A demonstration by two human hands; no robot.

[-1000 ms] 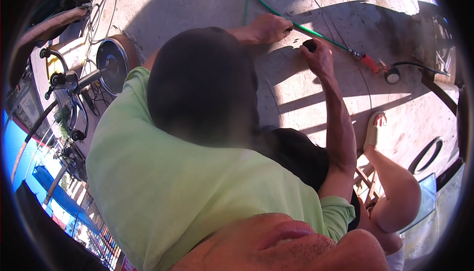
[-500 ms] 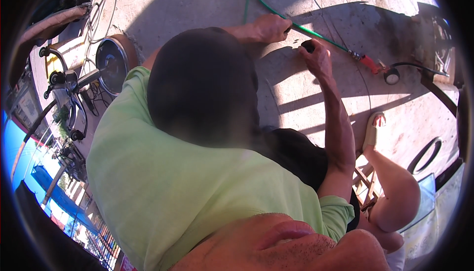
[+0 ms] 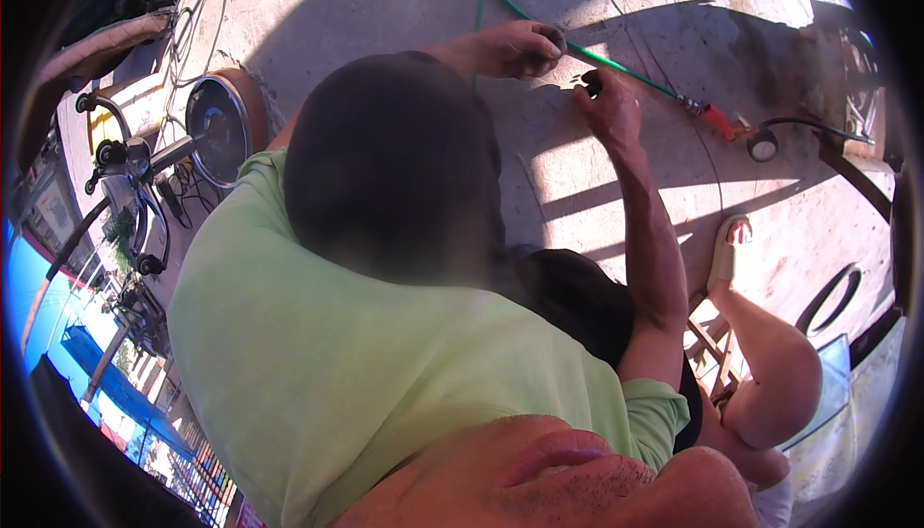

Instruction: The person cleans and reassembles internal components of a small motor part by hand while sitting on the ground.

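Note:
My left hand (image 3: 523,51) is held out over the concrete floor with its fingers curled closed. What it may be gripping is hidden, and its fingertips look dark. Just to the right, and apart from it, is my right hand (image 3: 612,109), bent in a pinch. Something small and black (image 3: 594,84) shows at its thumb and fingertips, too small to name. A thin green hose (image 3: 626,70) passes behind my left hand and runs right to a red air fitting (image 3: 718,122) with a round pressure gauge (image 3: 762,146).
At the left a wheeled stool (image 3: 217,130) lies tipped over near loose cables (image 3: 197,18). To the right are another person's bent leg (image 3: 770,364) and sandalled foot (image 3: 731,249), with a black tyre (image 3: 834,299) beyond. Hard shadows cross the concrete floor (image 3: 385,8).
My left hand has shifted slightly left and turned, so its curled fingers show more. My right hand has moved a little up and left. Hose and gauge look nearly unchanged.

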